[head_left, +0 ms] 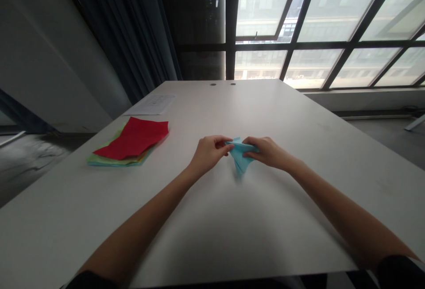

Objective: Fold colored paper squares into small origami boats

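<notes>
A light blue piece of folded paper (241,161) is held between my two hands just over the white table (212,218). Its lower part narrows to a point toward me, and a small tip sticks up at the top. My left hand (212,149) pinches the left corner between thumb and fingertips. On the other side, my right hand (265,149) grips the right edge, thumb below and fingers above. The fingers cover parts of both side edges, so some of the folds are hidden.
Left of my hands lies a stack of coloured sheets, a red sheet (136,137) on top with green, yellow and blue edges (114,163) beneath. Behind it rests a printed white paper (151,104). Two small round dark spots (213,84) mark the table's far end, near the windows.
</notes>
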A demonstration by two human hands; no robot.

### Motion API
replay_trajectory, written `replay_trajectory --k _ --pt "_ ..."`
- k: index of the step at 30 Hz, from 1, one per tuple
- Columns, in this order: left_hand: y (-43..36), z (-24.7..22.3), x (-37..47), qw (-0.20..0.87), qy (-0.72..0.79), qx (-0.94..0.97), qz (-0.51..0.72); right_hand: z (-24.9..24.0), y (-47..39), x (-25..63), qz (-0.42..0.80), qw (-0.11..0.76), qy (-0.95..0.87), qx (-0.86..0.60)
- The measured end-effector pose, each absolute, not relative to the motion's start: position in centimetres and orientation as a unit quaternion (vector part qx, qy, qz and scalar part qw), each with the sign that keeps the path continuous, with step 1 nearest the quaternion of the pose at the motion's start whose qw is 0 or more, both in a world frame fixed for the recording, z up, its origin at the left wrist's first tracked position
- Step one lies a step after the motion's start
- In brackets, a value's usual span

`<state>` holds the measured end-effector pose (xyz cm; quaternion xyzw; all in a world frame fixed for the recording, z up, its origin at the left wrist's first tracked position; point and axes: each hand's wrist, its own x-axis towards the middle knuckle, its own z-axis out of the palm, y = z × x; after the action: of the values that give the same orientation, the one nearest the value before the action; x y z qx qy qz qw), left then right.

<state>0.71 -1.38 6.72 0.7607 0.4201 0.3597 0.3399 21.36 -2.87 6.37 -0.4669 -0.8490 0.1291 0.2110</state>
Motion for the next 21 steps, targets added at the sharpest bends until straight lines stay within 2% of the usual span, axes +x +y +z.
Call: replay_trajectory --k 9,21 --pt "-1.1 6.8 0.4 0.420 0.406 0.735 0.345 6.9 -3.0 21.6 0.144 0.201 -0.857 -0.451" --pt "-1.2 6.9 0.3 0.316 0.417 0.779 0.345 7.9 -3.2 21.6 0.126 0.261 -0.839 -0.460"
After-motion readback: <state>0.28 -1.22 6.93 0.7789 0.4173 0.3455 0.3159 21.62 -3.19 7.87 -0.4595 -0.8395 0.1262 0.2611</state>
